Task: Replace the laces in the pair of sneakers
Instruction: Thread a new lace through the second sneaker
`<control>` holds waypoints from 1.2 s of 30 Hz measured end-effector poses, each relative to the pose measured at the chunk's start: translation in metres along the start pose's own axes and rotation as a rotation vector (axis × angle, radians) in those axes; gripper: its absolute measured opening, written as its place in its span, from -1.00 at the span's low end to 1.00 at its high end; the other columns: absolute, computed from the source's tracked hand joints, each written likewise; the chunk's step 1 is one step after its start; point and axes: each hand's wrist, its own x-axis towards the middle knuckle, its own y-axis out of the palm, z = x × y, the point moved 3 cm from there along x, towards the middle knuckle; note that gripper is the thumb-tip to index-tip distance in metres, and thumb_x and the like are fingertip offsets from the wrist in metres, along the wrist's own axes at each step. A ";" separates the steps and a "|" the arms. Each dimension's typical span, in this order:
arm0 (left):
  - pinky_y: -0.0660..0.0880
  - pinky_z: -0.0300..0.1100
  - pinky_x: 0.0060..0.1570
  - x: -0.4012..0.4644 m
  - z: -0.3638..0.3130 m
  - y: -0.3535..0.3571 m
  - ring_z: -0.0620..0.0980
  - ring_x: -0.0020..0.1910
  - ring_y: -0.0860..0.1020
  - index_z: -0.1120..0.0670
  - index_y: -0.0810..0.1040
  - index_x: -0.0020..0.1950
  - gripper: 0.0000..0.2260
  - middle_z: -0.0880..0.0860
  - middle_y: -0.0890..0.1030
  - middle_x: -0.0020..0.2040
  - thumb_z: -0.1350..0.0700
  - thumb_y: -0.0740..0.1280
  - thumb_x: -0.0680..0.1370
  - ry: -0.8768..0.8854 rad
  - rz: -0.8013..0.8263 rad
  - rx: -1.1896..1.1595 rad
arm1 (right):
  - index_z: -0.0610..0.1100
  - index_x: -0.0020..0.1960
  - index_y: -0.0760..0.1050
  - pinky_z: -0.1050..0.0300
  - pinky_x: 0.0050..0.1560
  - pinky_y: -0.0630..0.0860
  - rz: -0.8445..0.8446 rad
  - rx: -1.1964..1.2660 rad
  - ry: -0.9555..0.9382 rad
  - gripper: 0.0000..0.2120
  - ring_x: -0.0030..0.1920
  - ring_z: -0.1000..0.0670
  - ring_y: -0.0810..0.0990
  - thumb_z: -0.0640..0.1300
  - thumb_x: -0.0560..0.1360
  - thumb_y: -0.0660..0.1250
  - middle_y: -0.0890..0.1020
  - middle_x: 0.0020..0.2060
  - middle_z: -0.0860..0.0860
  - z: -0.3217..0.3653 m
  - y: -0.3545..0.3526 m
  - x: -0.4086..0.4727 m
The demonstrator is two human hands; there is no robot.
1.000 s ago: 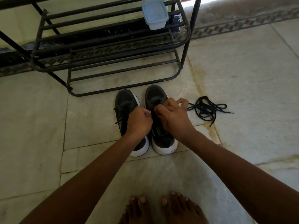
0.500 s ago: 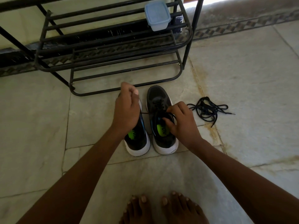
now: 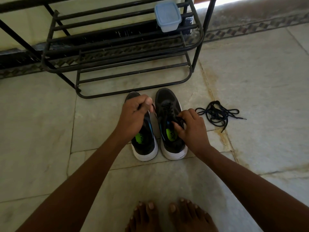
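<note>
Your left hand [image 3: 133,114] covers the toe and lacing of the left sneaker [image 3: 144,143], so its eyelets cannot be made out; only the heel and green insole show below your wrist. That hand is curled around a dark lace end [image 3: 153,108], which runs from your thumb towards the right sneaker [image 3: 168,124] just beside it. Your right hand [image 3: 192,129] pinches the laces at that shoe's tongue — how many strands it holds is hard to tell against the black upper. Your forearms and bare toes [image 3: 168,213] are cut off by the lower edge.

Right of your right hand, apart from it, a loose bundle of laces [image 3: 217,114] lies on the stone floor [image 3: 250,72]. Beyond both hands stands a black metal rack [image 3: 117,47] carrying a lidded blue plastic container [image 3: 167,16]; its top is cropped.

Against half a second ago, your left hand sits slightly lower over the shoe — the sneakers and loose laces lie as before.
</note>
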 end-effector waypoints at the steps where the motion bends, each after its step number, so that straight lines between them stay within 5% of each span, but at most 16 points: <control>1: 0.49 -0.23 -0.08 -0.002 -0.001 0.002 -0.05 -0.23 0.58 0.16 0.53 -0.21 -0.67 0.08 0.60 -0.26 0.20 0.16 0.72 0.004 0.011 -0.022 | -0.11 0.05 0.49 -0.06 -0.16 0.52 -0.002 -0.003 0.000 -0.72 -0.13 0.00 0.47 0.09 0.50 0.30 0.50 -0.08 -0.02 0.000 0.000 0.000; 9: 0.34 -0.44 -0.26 -0.011 -0.017 0.002 -0.19 -0.39 0.47 0.13 0.60 -0.22 -0.70 -0.17 0.51 -0.40 0.21 0.24 0.68 0.064 0.084 -0.013 | -0.15 0.03 0.50 -0.03 -0.27 0.49 -0.004 -0.055 -0.030 -0.78 -0.17 -0.01 0.42 0.00 0.53 0.27 0.46 -0.12 -0.03 0.002 0.004 -0.002; 13: 0.36 -0.33 -0.32 -0.012 -0.015 0.002 -0.12 -0.47 0.37 0.18 0.59 -0.25 -0.67 -0.07 0.42 -0.49 0.20 0.24 0.69 -0.021 0.108 -0.076 | -0.14 0.04 0.54 0.01 -0.29 0.48 -0.006 -0.068 -0.049 -0.77 -0.18 0.00 0.42 0.00 0.53 0.26 0.47 -0.13 -0.02 0.007 0.002 -0.003; 19: 0.51 -0.34 -0.17 -0.012 -0.007 -0.004 -0.08 -0.38 0.59 0.12 0.71 -0.03 -0.82 0.00 0.61 -0.40 0.13 0.33 0.66 -0.148 0.075 0.015 | -0.10 0.02 0.60 0.21 -0.30 0.42 0.065 -0.041 0.025 -0.70 -0.24 0.07 0.47 0.13 0.49 0.44 0.52 -0.19 0.04 0.005 -0.011 0.005; 22: 0.55 -0.31 -0.12 -0.015 -0.012 -0.009 -0.10 -0.30 0.66 0.05 0.60 0.24 -0.81 0.03 0.68 -0.33 0.15 0.37 0.62 -0.208 0.008 -0.023 | -0.07 -0.03 0.62 0.33 -0.32 0.45 0.162 0.125 0.208 -0.74 -0.30 0.10 0.57 0.06 0.42 0.56 0.62 -0.31 0.04 0.001 -0.020 0.006; 25: 0.51 -0.35 -0.24 -0.015 -0.024 -0.013 -0.07 -0.28 0.66 0.07 0.60 0.18 -0.85 0.05 0.71 -0.27 0.19 0.36 0.63 -0.203 0.014 -0.139 | -0.10 -0.04 0.63 0.29 -0.37 0.50 0.229 0.351 0.344 -0.83 -0.41 0.12 0.63 -0.07 0.44 0.56 0.67 -0.41 -0.03 0.003 -0.032 0.008; 29: 0.48 -0.31 -0.28 -0.013 -0.032 -0.016 -0.02 -0.25 0.64 0.16 0.66 0.04 -0.87 0.07 0.73 -0.18 0.18 0.32 0.65 -0.172 0.063 -0.227 | -0.16 0.02 0.69 0.33 -0.36 0.46 0.209 0.554 0.272 -0.92 -0.46 0.13 0.57 -0.21 0.55 0.45 0.67 -0.43 -0.05 0.023 -0.061 0.012; 36: 0.61 -0.14 -0.13 -0.013 -0.043 -0.019 0.12 -0.10 0.67 0.18 0.61 0.23 -0.77 0.16 0.72 0.05 0.25 0.17 0.70 -0.232 0.136 -0.503 | -0.29 0.04 0.66 0.13 -0.20 0.59 0.226 0.854 0.262 -0.81 -0.29 -0.09 0.62 -0.26 0.64 0.28 0.71 -0.22 -0.19 0.055 -0.101 0.028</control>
